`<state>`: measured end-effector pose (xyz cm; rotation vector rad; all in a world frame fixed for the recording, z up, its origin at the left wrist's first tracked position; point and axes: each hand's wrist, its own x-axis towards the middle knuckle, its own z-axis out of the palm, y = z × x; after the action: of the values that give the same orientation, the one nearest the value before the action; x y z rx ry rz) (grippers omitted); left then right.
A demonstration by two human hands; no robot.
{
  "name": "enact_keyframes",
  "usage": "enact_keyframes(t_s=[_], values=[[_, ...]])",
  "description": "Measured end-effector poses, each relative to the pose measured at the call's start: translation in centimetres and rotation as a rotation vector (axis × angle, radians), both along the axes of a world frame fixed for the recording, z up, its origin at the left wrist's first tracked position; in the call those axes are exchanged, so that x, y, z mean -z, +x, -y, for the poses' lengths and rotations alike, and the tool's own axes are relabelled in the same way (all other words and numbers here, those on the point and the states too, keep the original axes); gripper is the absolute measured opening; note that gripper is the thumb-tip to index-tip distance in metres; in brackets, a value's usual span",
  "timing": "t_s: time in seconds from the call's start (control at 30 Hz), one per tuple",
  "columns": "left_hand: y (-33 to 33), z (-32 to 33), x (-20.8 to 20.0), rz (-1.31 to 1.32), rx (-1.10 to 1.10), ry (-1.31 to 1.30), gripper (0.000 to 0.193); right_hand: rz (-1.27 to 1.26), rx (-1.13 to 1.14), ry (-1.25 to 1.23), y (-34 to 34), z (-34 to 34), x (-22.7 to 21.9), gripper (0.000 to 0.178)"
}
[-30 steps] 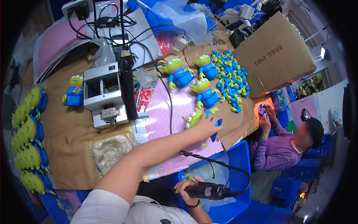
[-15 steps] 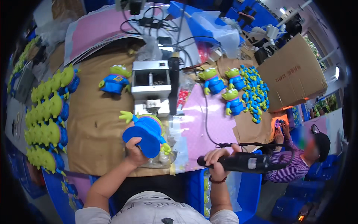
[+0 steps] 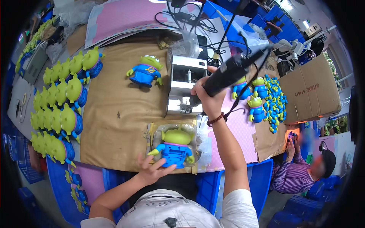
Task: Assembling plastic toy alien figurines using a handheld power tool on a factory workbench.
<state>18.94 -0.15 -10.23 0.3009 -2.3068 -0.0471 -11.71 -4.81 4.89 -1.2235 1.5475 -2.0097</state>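
Note:
A green and blue toy alien figure [image 3: 175, 151] lies back side up in a clear, taped holder near the table's front edge. Fingers spread, my left hand [image 3: 154, 170] rests at the lower end of the figure. My right hand [image 3: 210, 95] is wrapped around a black electric screwdriver [image 3: 231, 73] with a cord. The screwdriver's tip end is over the front of a white boxy screw feeder [image 3: 184, 91], partly hidden by the hand. Left of the feeder, another alien figure [image 3: 145, 71] lies face up on the brown covering.
Rows of alien figures [image 3: 66, 91] line the left side. More figures [image 3: 255, 108] and a heap of small blue and green parts [image 3: 274, 102] lie at right, beside a cardboard box [image 3: 310, 91]. Cables [image 3: 190, 19] tangle at the back. A co-worker [image 3: 300, 171] sits at right.
The alien figure has gone from my left hand into the holder, back side up; that hand has opened. My right hand has carried the screwdriver up and left to the feeder. The view has shifted.

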Motion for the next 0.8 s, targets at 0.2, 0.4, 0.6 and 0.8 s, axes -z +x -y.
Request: enact_keyframes(t_s=[0.2, 0.4, 0.6, 0.8], values=[[-4.6, -0.1, -4.0, 0.411, 0.104, 0.174, 0.071, 0.188, 0.002, 0.140, 0.3, 1.5, 0.4, 0.056], [-5.8, 0.6, -3.0, 0.447, 0.133, 0.337, 0.082, 0.254, -0.199, 0.056, 2.9, -3.5, -1.9, 0.076], [-6.3, 0.4, -2.8, 0.437, 0.104, 0.263, 0.071, 0.022, -0.301, 0.044, 5.5, -10.3, -0.3, 0.084], [-6.4, 0.4, -2.9, 0.427, 0.099, 0.256, 0.071, -0.051, -0.381, -0.104, 5.8, -11.1, 0.7, 0.083]])
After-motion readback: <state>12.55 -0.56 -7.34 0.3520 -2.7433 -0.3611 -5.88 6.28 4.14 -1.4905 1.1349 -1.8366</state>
